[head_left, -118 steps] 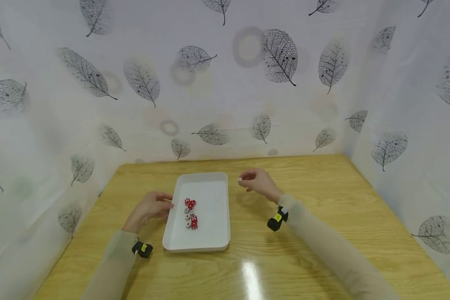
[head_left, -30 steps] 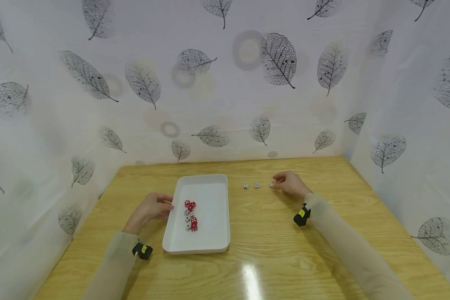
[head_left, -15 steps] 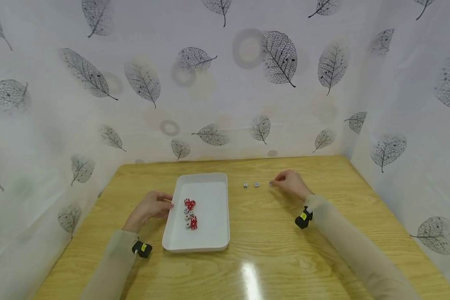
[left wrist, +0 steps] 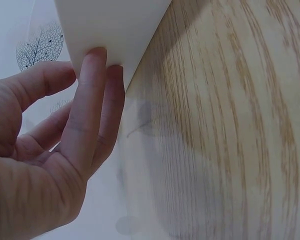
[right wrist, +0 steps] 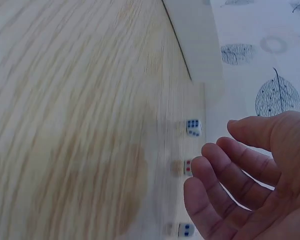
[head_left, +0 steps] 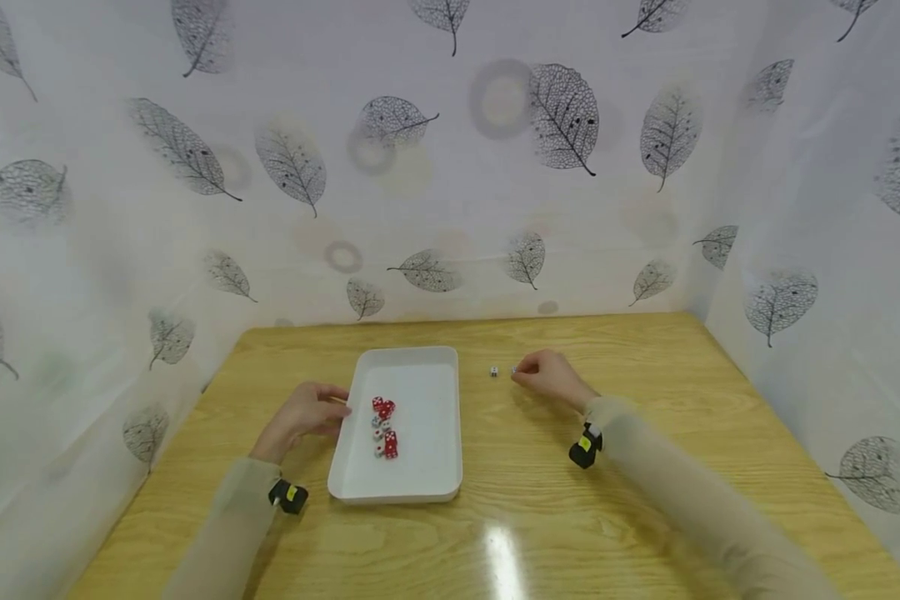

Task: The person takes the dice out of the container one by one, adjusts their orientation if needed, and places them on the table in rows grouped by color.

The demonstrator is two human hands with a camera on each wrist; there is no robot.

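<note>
My left hand (head_left: 300, 418) is at the left side of a white rectangular tray (head_left: 423, 458). In the left wrist view, its straight fingers touch the tray's outer wall (left wrist: 110, 30), with the thumb at the rim. Several red dice (head_left: 392, 450) and white dice (head_left: 379, 452) lie in the tray's left half. Beyond its right side, three white dice stand in a row: a first die (right wrist: 193, 127), a middle die (right wrist: 188, 167) and a third die (right wrist: 186, 230). My right hand (head_left: 553, 379) has relaxed fingers, their tips right by the middle die, thumb apart from them.
The tray stands on a light wooden table (head_left: 645, 358). A white curtain (head_left: 450, 208) with a leaf print surrounds it at the back and both sides. Each wrist bears a black camera, one on the left (head_left: 288, 497) and one on the right (head_left: 587, 447).
The right hand pinched a white die left of its present place, set it rightmost in the row, let go, and moved back left to the middle die. The left hand stays at the tray.
</note>
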